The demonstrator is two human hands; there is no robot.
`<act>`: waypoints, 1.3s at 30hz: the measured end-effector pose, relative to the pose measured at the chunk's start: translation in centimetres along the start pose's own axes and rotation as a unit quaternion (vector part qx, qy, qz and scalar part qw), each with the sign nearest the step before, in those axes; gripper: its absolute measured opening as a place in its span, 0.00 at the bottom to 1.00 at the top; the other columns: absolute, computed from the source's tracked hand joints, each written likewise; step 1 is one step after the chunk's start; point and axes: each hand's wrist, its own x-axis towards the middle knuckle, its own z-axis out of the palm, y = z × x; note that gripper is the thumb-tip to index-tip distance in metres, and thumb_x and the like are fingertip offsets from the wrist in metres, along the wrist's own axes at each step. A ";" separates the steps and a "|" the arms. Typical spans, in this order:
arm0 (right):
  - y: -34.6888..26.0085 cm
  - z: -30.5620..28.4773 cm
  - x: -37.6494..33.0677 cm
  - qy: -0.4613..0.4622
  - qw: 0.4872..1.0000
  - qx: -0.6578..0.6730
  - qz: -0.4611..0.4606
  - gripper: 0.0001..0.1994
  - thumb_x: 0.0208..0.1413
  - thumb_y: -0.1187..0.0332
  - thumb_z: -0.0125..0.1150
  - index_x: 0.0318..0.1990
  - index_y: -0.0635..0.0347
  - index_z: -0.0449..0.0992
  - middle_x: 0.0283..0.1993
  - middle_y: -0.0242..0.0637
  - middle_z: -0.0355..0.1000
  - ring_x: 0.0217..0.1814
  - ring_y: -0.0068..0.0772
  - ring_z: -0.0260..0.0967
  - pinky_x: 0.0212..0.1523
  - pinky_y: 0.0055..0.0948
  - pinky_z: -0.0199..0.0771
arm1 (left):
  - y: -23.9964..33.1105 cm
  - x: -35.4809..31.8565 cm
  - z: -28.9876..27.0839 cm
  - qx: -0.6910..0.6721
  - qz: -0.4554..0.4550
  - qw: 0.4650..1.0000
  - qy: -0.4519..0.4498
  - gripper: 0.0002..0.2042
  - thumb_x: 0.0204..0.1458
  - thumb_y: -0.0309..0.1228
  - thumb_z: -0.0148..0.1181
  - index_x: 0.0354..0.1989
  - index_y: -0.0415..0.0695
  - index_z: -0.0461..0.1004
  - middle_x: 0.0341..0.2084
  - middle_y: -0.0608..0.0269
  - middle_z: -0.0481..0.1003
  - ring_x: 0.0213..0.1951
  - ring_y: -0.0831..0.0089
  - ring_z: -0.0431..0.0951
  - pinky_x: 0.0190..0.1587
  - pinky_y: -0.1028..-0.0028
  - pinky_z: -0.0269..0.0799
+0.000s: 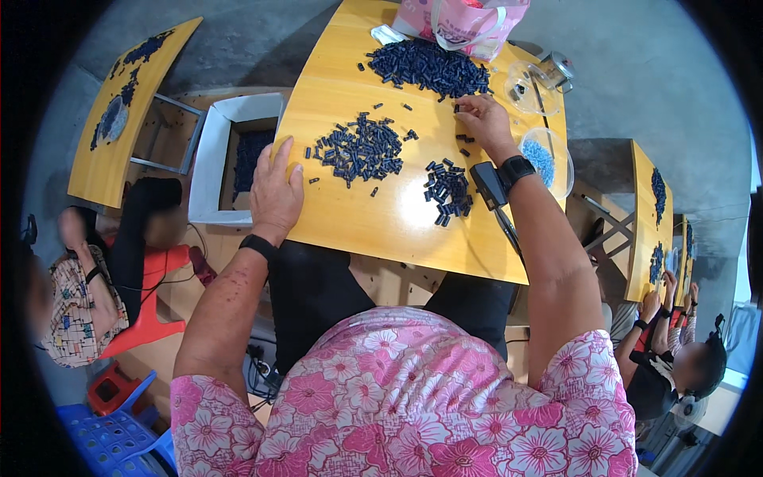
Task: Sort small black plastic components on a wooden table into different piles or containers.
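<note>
My left hand point(276, 191) lies along the left edge of the yellow table point(350, 226), its fingers stretched out and nothing in them. At the table's far right, my right hand point(486, 123) pinches a small black cylindrical part point(458, 108) between thumb and fingertips. Beyond it spreads a large heap of the same black parts point(429, 67). A second pile point(362, 149) sits in the middle left, and a smaller pile point(447, 191) lies nearer me on the right. A few loose pieces are scattered between them.
A white box point(208, 163) with dark parts inside stands left of the table. On the right are a tub of small blue pieces point(538, 161), a clear dish point(520, 87), a metal cup point(559, 67) and a black device point(489, 184). A pink bag point(469, 28) stands behind. People sit at other tables.
</note>
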 end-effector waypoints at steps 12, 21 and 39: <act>-2.1 -0.6 -3.6 -0.078 0.989 0.113 0.061 0.10 0.44 0.72 0.67 0.37 0.61 0.83 0.42 0.38 0.73 0.43 0.33 0.74 0.44 0.28 0.75 | -0.2 -0.1 0.1 -0.003 -0.009 1.000 0.006 0.25 0.59 0.35 0.53 0.66 0.52 0.63 0.62 0.45 0.62 0.62 0.48 0.64 0.63 0.59 0.62; -4.1 -1.6 -6.8 -0.169 0.965 0.133 0.153 0.06 0.54 0.78 0.65 0.39 0.63 0.81 0.37 0.30 0.76 0.39 0.19 0.73 0.42 0.21 0.75 | -0.2 -0.1 0.3 0.004 -0.008 1.000 0.015 0.26 0.57 0.37 0.55 0.65 0.55 0.63 0.61 0.46 0.63 0.61 0.48 0.66 0.61 0.57 0.65; -1.7 1.9 0.5 -0.015 0.986 0.106 0.127 0.16 0.53 0.73 0.60 0.50 0.57 0.79 0.33 0.37 0.77 0.32 0.29 0.74 0.35 0.28 0.75 | 0.2 -0.2 -0.1 0.008 -0.027 1.000 -0.005 0.26 0.58 0.36 0.54 0.66 0.55 0.63 0.62 0.46 0.62 0.62 0.48 0.65 0.62 0.58 0.64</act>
